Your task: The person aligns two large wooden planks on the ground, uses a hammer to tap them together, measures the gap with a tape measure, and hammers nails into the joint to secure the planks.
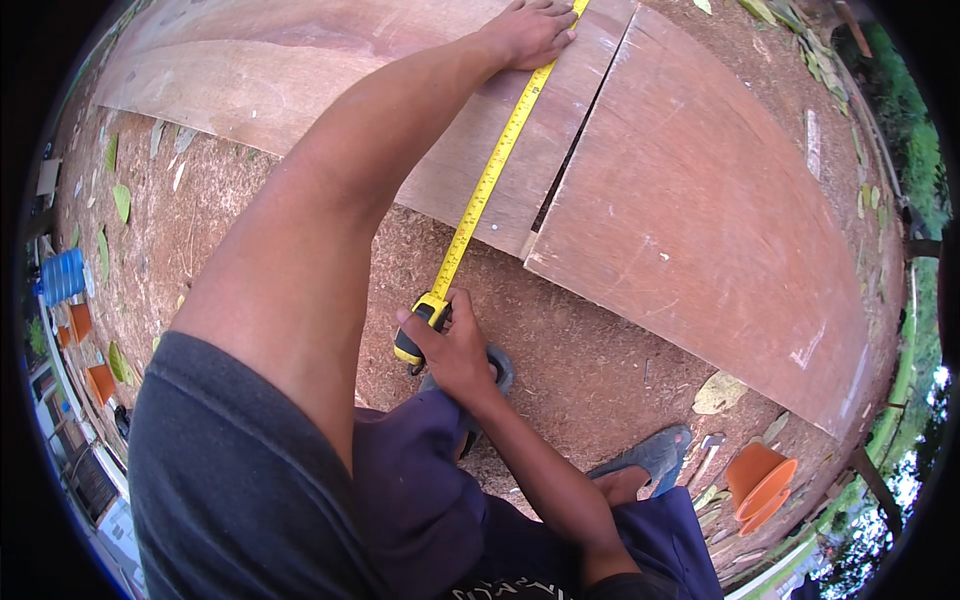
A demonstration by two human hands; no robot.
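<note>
Over bare dirt at the near edge of a wooden sheet, a right hand (458,350) grips a tape measure (424,316), its thumb and fingers wrapped around the yellow-and-black case. Farther up, the left hand (533,36) lies on the board beside the yellow blade (490,178), its fingertips reaching the strip — whether they pinch it or merely press it flat, one cannot tell. The blade runs out from the case, crosses the near edge and lies along the left board (265,62), close to the dark gap dividing it from the right board (700,220).

The step in hand appears to be measuring across the left board; the next move seems to call for a straight blade, a steady left hand and a reading at the near edge.

Much escapes view: the top of the picture cuts off the blade's far end and the boards' far sides, and the marks are too small to read reliably. One sandal (655,452) shows to the right — the other is largely hidden behind the right hand. Beyond it, a small tool (709,450) near the orange pots (757,480) is hard to identify.
</note>
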